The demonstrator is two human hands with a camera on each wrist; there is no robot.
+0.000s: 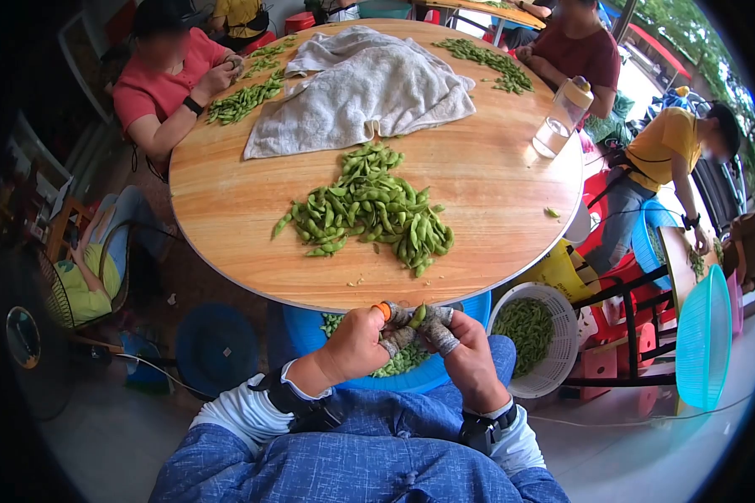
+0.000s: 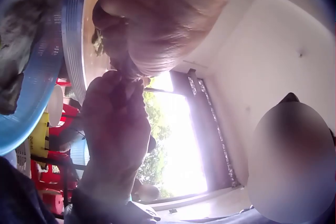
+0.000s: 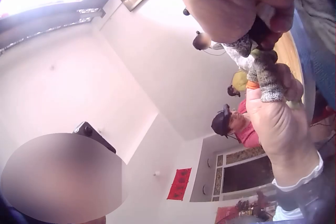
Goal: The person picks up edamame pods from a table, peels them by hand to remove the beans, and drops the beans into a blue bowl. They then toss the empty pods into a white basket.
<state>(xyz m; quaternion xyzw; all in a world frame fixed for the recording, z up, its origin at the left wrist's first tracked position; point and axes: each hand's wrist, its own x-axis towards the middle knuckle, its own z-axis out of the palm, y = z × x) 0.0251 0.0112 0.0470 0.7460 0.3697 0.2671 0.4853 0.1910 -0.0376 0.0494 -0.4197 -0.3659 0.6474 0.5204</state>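
Note:
In the head view both hands meet just in front of the table's near edge, over a blue basin with green beans in it. Between their fingertips is a green edamame pod, pinched by my left hand and my right hand. Grey knitted covers wrap several fingers, and an orange band circles one on the left hand. Part of the pod is hidden behind fingers. A heap of edamame pods lies on the round wooden table beyond the hands.
A grey-white towel covers the table's middle. At the right stands a clear bottle. A white basket of green pods sits beside my right knee, near a yellow container. Other people sit around, one in a red shirt.

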